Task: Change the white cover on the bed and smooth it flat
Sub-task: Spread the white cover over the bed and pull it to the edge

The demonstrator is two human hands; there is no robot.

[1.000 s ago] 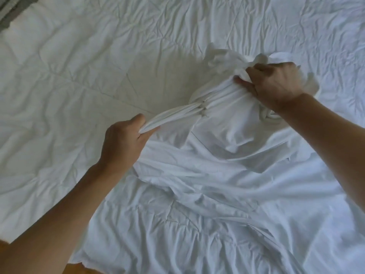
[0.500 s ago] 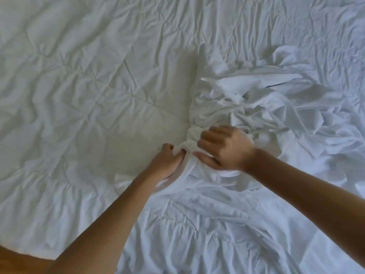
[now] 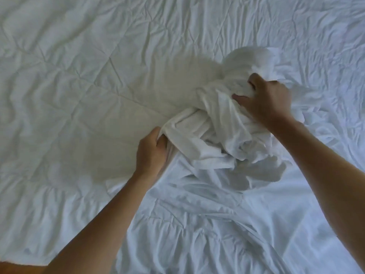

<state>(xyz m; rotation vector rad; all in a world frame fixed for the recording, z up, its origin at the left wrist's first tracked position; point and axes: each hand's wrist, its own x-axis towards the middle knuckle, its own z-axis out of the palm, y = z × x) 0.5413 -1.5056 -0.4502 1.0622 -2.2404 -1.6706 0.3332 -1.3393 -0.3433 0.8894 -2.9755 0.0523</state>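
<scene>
A white cover (image 3: 213, 131) lies bunched in a heap at the middle right of the bed, its lower part trailing toward me over the near edge. My left hand (image 3: 152, 153) grips a folded edge at the heap's left side. My right hand (image 3: 264, 101) clutches a fistful of cloth at the top of the heap, fingers curled into the folds. Under the heap lies a wrinkled, quilted white duvet (image 3: 79, 91) that fills most of the view.
The quilted bedding spreads wrinkled to the left, far side and right (image 3: 325, 46). A strip of brown floor (image 3: 17, 268) shows at the bottom left, beyond the bed's near edge.
My right hand has moved up and to the right with a bunch of cloth. My left hand has shifted left along the folded edge. The loose spread of cover on the right is now gathered into a tighter heap.
</scene>
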